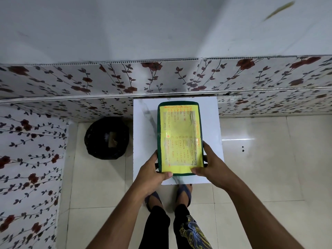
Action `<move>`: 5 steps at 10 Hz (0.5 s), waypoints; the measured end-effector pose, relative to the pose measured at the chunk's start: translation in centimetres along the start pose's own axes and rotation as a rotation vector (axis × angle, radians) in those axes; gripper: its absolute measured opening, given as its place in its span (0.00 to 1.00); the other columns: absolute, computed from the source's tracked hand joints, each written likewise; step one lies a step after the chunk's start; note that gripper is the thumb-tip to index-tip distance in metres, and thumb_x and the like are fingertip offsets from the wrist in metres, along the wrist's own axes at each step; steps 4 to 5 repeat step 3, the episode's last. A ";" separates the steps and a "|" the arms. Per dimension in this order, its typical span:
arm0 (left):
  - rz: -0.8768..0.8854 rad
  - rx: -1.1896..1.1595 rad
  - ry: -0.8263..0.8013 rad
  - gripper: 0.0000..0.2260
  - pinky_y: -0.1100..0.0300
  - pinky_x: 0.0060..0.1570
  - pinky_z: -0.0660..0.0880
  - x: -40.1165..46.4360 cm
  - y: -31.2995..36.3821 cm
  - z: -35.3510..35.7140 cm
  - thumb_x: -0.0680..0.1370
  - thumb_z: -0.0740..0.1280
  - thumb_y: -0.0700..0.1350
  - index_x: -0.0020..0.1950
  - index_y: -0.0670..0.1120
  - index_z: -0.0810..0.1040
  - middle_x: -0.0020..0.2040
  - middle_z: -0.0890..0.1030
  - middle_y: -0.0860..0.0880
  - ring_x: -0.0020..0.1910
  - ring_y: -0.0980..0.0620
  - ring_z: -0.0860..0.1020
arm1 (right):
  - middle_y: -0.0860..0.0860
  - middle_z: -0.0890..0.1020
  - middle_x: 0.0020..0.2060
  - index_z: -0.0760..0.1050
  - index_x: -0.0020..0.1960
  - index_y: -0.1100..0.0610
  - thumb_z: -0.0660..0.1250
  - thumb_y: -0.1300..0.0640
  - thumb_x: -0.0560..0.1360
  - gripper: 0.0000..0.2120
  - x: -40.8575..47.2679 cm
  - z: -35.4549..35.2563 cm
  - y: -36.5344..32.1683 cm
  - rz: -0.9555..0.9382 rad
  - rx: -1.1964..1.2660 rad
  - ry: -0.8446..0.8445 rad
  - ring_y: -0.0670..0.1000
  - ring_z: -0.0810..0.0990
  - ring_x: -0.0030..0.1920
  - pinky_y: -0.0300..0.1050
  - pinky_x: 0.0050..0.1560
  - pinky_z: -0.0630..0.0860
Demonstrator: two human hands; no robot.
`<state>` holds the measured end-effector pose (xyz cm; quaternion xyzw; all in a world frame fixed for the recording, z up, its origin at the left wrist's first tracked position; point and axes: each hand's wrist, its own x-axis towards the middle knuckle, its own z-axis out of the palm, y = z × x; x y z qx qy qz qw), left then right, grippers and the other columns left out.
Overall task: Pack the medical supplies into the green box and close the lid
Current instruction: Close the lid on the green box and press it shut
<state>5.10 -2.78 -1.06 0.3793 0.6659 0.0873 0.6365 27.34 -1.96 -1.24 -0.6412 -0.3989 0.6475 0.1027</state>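
The green box [158, 123] stands on a small white table [143, 126], its lid down. A yellow sheet [179, 130] with orange handwriting covers the lid. My left hand [152, 169] grips the box's near left corner, thumb on the lid's front edge. My right hand [210, 164] grips the near right corner, thumb lying on the yellow sheet. No medical supplies are visible outside the box; its inside is hidden.
A black bin [106, 138] lined with a bag stands on the tiled floor left of the table. Floral-patterned walls run behind and to the left. My sandalled feet [168, 194] are under the table's near edge.
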 end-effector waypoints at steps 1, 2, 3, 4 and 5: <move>-0.003 -0.003 -0.022 0.36 0.60 0.59 0.70 -0.2 0.0 0.1 0.72 0.73 0.40 0.75 0.59 0.62 0.66 0.76 0.56 0.66 0.54 0.72 | 0.48 0.73 0.67 0.49 0.78 0.43 0.72 0.66 0.72 0.46 -0.2 -0.1 -0.2 0.001 -0.028 -0.023 0.56 0.75 0.66 0.57 0.57 0.80; -0.034 0.012 -0.040 0.39 0.55 0.65 0.69 -1.1 0.6 -0.7 0.71 0.75 0.46 0.76 0.59 0.58 0.72 0.71 0.53 0.71 0.54 0.67 | 0.51 0.68 0.74 0.45 0.79 0.45 0.72 0.63 0.74 0.47 -1.2 -0.6 -1.5 0.029 -0.113 -0.034 0.57 0.70 0.71 0.53 0.65 0.74; -0.020 0.020 0.058 0.40 0.52 0.65 0.69 -2.6 2.4 -2.5 0.70 0.75 0.52 0.77 0.58 0.57 0.75 0.67 0.50 0.70 0.50 0.69 | 0.51 0.62 0.77 0.44 0.80 0.47 0.71 0.57 0.76 0.45 -2.6 -1.3 -3.9 -0.019 -0.227 0.086 0.55 0.64 0.75 0.49 0.69 0.66; -0.020 0.020 0.058 0.40 0.52 0.65 0.69 -2.6 2.4 -2.5 0.70 0.75 0.52 0.77 0.58 0.57 0.75 0.67 0.50 0.70 0.50 0.69 | 0.51 0.62 0.77 0.44 0.80 0.47 0.71 0.57 0.76 0.45 -2.6 -1.3 -3.9 -0.019 -0.227 0.086 0.55 0.64 0.75 0.49 0.69 0.66; -0.020 0.020 0.058 0.40 0.52 0.65 0.69 -2.6 2.4 -2.5 0.70 0.75 0.52 0.77 0.58 0.57 0.75 0.67 0.50 0.70 0.50 0.69 | 0.51 0.62 0.77 0.44 0.80 0.47 0.71 0.57 0.76 0.45 -2.6 -1.3 -3.9 -0.019 -0.227 0.086 0.55 0.64 0.75 0.49 0.69 0.66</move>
